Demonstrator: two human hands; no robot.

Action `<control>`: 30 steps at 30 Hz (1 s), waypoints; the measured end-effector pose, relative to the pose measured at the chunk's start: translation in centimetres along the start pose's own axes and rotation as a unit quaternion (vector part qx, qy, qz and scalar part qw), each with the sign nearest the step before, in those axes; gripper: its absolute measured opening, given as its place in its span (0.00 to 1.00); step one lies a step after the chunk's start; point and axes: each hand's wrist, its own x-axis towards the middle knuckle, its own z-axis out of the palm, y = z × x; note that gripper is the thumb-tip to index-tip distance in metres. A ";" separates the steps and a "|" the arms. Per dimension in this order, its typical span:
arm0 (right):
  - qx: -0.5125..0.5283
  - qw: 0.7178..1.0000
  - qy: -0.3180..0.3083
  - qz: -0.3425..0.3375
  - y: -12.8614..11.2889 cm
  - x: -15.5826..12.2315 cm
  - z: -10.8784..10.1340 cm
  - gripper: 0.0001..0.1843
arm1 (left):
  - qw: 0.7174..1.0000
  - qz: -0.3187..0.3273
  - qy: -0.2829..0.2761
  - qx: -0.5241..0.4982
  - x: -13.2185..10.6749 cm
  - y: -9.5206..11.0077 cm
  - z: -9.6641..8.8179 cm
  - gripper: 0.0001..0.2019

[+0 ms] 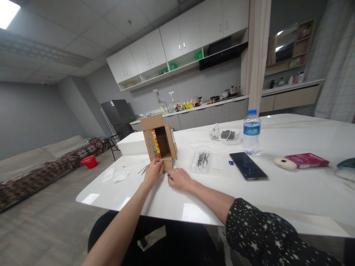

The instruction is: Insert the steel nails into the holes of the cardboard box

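A small open cardboard box [162, 142] stands on its side on the white table [291, 184], flaps spread, with a red and yellow item inside. My left hand [153, 172] rests against the box's lower front, fingers curled on its edge. My right hand [179, 178] lies just right of the box, fingers bent over a small dark thing I cannot make out. Thin metal pieces [142, 170] lie left of my left hand.
A clear plastic tray [210, 162] with small metal parts, a black phone [248, 166], a water bottle [252, 132], a white earphone-like bundle [226, 135], a round white disc [285, 163], a red booklet [306, 160] and a flat white box [133, 143] share the table. Kitchen counter behind.
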 end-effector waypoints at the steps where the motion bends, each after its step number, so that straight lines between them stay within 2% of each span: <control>1: 0.000 1.000 0.000 0.000 0.0 0.0 0.0 0.16 | 1.000 0.003 -0.006 0.002 -0.1 0.2 0.0 0.15; 6: 0.002 1.000 0.001 -0.001 0.0 0.0 0.0 0.16 | 1.000 0.009 -0.013 0.000 -0.8 0.7 -0.4 0.16; 9: 0.004 1.000 0.004 -0.003 0.0 0.0 0.1 0.16 | 0.999 0.021 -0.026 -0.014 -1.0 0.6 -0.7 0.13; 14: 0.010 1.000 0.009 -0.003 0.1 0.1 0.4 0.16 | 0.994 0.042 -0.085 -0.050 -1.4 -0.5 -0.8 0.07; 20: 0.014 1.000 0.008 0.000 0.2 0.2 0.5 0.16 | 0.991 0.029 -0.111 -0.072 -1.6 -1.8 -0.4 0.06; 24: 0.017 1.000 0.005 0.001 0.1 0.1 0.4 0.16 | 0.992 0.023 -0.106 -0.072 -1.7 -2.2 -0.4 0.05; 30: 0.016 1.000 0.002 0.000 0.1 0.1 0.3 0.16 | 0.995 -0.014 -0.064 -0.071 -0.8 -1.6 -0.5 0.08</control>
